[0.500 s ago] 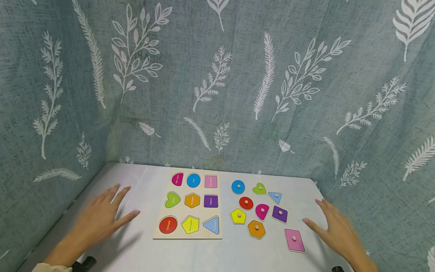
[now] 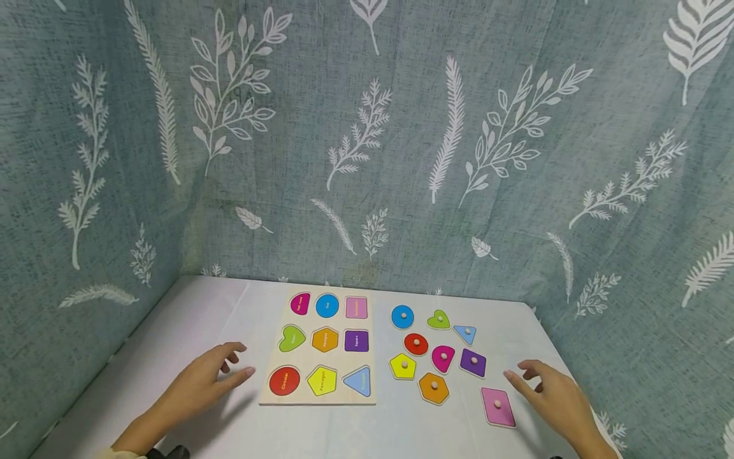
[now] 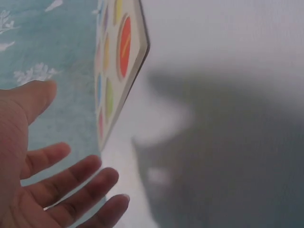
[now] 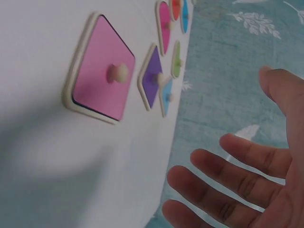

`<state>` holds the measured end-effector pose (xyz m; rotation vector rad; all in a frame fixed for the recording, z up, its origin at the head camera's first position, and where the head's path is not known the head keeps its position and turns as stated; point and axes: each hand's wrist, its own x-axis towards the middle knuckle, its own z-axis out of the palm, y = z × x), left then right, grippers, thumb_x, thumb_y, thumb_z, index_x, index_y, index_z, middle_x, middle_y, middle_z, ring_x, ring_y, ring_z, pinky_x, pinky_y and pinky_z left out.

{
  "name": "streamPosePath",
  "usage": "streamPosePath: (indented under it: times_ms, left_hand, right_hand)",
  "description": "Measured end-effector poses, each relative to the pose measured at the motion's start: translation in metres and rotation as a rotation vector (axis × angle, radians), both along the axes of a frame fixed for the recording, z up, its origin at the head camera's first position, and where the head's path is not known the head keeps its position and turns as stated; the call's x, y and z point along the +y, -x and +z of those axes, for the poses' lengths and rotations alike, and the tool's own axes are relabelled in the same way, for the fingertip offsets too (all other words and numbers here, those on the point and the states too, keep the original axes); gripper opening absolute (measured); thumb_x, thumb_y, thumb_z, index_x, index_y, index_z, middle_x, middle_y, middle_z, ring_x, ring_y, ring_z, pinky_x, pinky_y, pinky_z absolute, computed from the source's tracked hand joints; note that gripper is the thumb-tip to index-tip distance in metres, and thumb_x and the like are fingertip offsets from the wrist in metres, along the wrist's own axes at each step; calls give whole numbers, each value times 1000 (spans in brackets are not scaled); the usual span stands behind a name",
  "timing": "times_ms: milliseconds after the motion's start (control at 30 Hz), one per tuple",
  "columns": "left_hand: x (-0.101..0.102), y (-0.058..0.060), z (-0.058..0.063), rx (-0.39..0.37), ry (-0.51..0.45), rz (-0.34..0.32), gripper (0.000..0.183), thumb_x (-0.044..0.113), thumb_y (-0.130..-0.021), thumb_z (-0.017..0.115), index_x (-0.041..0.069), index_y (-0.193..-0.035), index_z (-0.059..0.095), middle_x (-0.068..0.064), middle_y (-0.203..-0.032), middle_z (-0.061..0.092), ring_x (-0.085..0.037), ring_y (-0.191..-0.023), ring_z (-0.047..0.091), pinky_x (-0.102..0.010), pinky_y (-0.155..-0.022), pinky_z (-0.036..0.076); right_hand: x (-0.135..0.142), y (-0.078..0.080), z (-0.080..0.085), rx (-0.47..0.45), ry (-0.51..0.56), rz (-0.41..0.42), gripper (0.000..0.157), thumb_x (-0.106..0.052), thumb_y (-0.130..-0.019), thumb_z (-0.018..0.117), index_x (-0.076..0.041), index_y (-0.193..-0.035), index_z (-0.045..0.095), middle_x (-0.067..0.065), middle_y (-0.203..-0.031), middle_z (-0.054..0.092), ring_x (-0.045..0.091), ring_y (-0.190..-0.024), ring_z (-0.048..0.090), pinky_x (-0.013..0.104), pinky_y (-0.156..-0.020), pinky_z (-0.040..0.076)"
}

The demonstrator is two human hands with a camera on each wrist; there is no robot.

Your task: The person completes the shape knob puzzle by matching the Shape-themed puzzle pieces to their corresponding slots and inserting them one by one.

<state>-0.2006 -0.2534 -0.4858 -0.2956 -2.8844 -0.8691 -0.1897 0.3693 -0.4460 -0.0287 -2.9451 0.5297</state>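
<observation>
My left hand (image 2: 201, 382) hovers over the table left of a wooden shape board (image 2: 306, 398), fingers loosely bent and holding nothing. Printed on the board are coloured shapes in rows, among them a red circle (image 2: 284, 380). On the right side my right hand (image 2: 553, 398) is also in the air, thumb and fingers apart, with nothing between them. Nearest to it lies a pink rectangle piece (image 4: 102, 71) with a small round knob. The purple square piece (image 2: 473, 362) and the orange hexagon piece (image 2: 434, 388) lie a little farther off.
More knobbed pieces lie right of the board: a blue round one (image 2: 402, 317), a green heart (image 2: 438, 319), a light blue triangle (image 2: 465, 335), a red one (image 2: 416, 344), a magenta half round (image 2: 443, 359) and a yellow pentagon (image 2: 403, 366). Leaf-patterned cloth (image 2: 401, 242) hangs behind.
Both hands have moved inward, the left one to the right toward the board, the right one slightly left toward the pink piece. Their fingers are more bent. The board and pieces stay put.
</observation>
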Motion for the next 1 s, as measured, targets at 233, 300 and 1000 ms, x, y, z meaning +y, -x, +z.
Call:
streamPosePath:
  times_ms: [233, 300, 1000]
  left_hand:
    - [15, 1, -12, -73, -101, -17, 58, 42, -89, 80, 4, -128, 62, -4, -100, 66, -13, -80, 56, -32, -67, 48]
    - [19, 3, -15, -84, -112, -22, 58, 39, -87, 82, 3, -128, 62, -3, -98, 65, -13, -78, 55, -29, -66, 47]
    - [43, 13, -31, -141, -69, -16, 87, 35, -61, 100, -3, -130, 62, 3, -91, 55, -14, -78, 48, -24, -65, 44]
  right_hand:
    - [-10, 2, -13, -35, 14, -10, 53, -65, -91, 66, -16, -109, 74, -9, -91, 67, 10, -80, 60, 35, -64, 46]
    - [-12, 2, -16, -54, 21, -16, 51, -66, -91, 66, -17, -106, 74, -10, -89, 67, 10, -80, 60, 35, -65, 46]
    - [-27, 11, -48, -124, 58, -17, 43, -61, -89, 71, -18, -91, 70, -8, -77, 62, 12, -74, 56, 35, -66, 47]
